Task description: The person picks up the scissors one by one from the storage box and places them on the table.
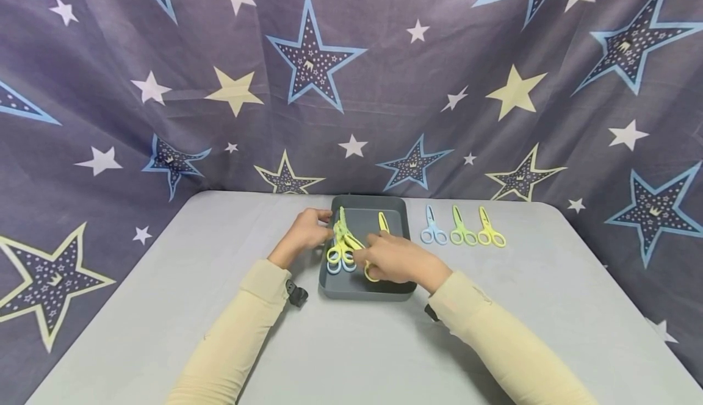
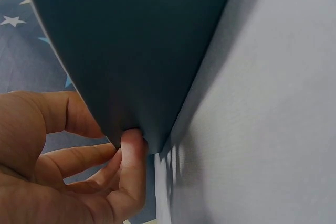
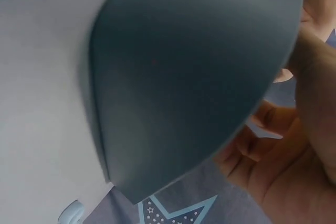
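A dark grey tray lies on the table with several plastic scissors in it. My left hand grips the tray's left rim near its far corner; in the left wrist view, the fingers press the outer wall. A cluster of blue, green and yellow scissors lies in the tray's left half. Over the right half, my right hand pinches yellow scissors by the handle, partly covering them. Beyond its knuckles shows another yellow blade. The tray wall hides the right fingertips in the right wrist view.
To the tray's right, blue scissors, green scissors and yellow scissors lie in a row, blades pointing away. A star-patterned curtain hangs behind the light grey table.
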Demonstrator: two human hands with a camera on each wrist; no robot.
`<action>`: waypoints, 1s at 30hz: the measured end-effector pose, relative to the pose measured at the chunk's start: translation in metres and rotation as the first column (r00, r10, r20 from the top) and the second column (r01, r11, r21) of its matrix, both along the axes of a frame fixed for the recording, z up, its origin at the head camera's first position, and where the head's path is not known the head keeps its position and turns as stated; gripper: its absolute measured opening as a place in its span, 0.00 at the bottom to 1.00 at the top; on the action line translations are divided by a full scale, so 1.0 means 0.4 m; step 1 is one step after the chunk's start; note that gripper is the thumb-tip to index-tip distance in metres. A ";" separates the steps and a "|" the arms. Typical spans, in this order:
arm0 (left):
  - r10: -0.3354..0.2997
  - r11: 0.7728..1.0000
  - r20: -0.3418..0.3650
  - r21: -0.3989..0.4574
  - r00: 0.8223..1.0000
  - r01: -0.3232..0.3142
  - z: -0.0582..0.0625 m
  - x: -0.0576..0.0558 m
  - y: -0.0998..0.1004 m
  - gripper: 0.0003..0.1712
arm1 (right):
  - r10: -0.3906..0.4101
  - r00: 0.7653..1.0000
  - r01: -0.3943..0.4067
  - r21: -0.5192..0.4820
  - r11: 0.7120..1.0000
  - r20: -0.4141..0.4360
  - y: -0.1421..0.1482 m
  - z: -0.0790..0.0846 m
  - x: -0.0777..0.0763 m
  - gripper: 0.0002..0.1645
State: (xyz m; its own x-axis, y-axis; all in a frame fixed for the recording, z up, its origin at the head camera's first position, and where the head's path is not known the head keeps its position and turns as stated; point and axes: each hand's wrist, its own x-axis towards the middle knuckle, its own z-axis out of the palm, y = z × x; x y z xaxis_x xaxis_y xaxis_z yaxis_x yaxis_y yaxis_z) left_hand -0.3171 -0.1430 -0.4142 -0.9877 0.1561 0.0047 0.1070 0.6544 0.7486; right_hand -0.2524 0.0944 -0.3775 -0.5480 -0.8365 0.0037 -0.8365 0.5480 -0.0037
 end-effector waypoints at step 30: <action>0.011 1.000 -0.001 -0.013 1.000 -0.011 0.000 0.001 0.001 0.38 | -0.037 0.963 0.015 -0.082 0.997 -0.267 0.034 -0.008 -0.021 0.10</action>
